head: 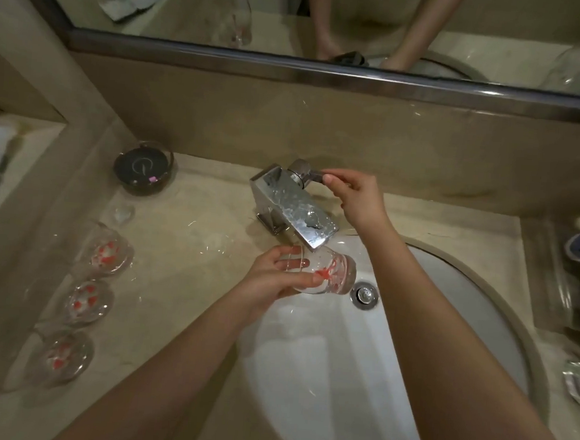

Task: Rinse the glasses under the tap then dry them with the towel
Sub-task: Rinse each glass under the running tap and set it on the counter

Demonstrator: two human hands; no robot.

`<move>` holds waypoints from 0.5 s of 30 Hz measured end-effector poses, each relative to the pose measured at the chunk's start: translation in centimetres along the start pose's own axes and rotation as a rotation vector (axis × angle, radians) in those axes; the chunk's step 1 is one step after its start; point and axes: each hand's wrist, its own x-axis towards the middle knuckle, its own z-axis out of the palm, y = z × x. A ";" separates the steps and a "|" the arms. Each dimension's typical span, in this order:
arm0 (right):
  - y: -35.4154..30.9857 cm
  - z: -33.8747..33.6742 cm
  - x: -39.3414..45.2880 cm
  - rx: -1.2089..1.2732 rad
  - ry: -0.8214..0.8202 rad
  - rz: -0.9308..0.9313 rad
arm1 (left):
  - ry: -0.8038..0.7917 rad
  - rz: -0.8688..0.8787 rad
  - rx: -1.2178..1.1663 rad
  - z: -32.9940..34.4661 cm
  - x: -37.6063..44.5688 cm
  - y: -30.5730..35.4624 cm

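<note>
My left hand [278, 274] grips the tilted glass [326, 274] under the tap [296, 206]; my right hand [355, 193] pinches its lever [314, 177]. Wet, slippery, fragile: I'd hold around the body.

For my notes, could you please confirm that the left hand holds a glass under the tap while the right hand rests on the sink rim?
Not quite: the head view shows the right hand pinching the tap handle, not resting on the sink rim. The left hand does hold the glass under the tap.

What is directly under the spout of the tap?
Under the tap the left hand holds a glass tilted over the sink. The spout covers part of the glass's upper side.
</note>
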 end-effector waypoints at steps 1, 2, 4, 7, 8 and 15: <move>0.1 -0.1 0.2 -0.011 -0.010 -0.002 | -0.009 -0.004 -0.018 0.0 0.2 -0.1; 0.2 -0.1 0.4 -0.021 -0.018 -0.002 | -0.018 -0.006 -0.035 0.0 0.4 -0.2; 0.2 -0.3 0.5 -0.001 -0.036 0.015 | -0.032 -0.006 -0.054 -0.1 0.7 -0.3; 0.8 -0.8 -0.8 0.078 -0.016 0.128 | -0.043 -0.002 -0.073 -0.3 0.9 -0.3; 1.4 -1.0 -1.7 0.098 0.002 0.204 | -0.046 -0.002 -0.088 -0.2 0.9 -0.2; 5.7 -1.7 -9.3 0.503 -0.317 0.883 | -0.118 0.023 -0.054 0.6 0.7 -0.5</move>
